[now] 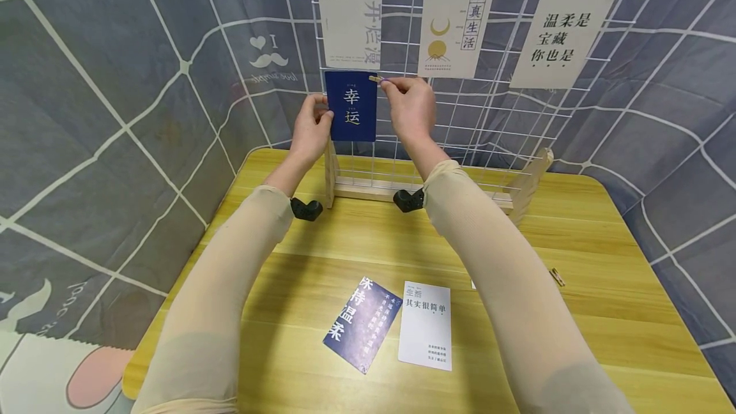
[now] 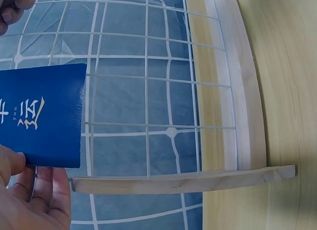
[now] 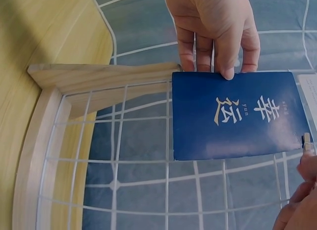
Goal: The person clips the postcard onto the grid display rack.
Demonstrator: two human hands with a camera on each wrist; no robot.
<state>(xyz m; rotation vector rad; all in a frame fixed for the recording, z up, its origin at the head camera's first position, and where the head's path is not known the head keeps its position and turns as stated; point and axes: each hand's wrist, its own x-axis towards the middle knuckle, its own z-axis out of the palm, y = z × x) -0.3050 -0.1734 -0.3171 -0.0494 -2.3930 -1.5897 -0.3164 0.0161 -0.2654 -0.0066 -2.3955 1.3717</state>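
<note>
A dark blue card (image 1: 352,121) with white and gold characters stands upright against the white wire grid (image 1: 460,114), just below a white card (image 1: 339,24). My left hand (image 1: 312,126) pinches its left edge, thumb in front and fingers behind, as the right wrist view also shows for the left hand (image 3: 218,32). At the card's upper right corner, my right hand (image 1: 413,107) pinches a small wooden clothespin (image 1: 375,78). The clothespin (image 3: 306,142) sits at the card's edge in the right wrist view; whether it grips the wire there I cannot tell.
Cards with crescent moon (image 1: 454,24) and black characters (image 1: 554,37) hang clipped along the grid's top. On the wooden table (image 1: 287,312) lie a purple card (image 1: 363,324), a white card (image 1: 425,331) and a loose clothespin (image 1: 557,276). A wooden foot (image 1: 531,184) supports the grid.
</note>
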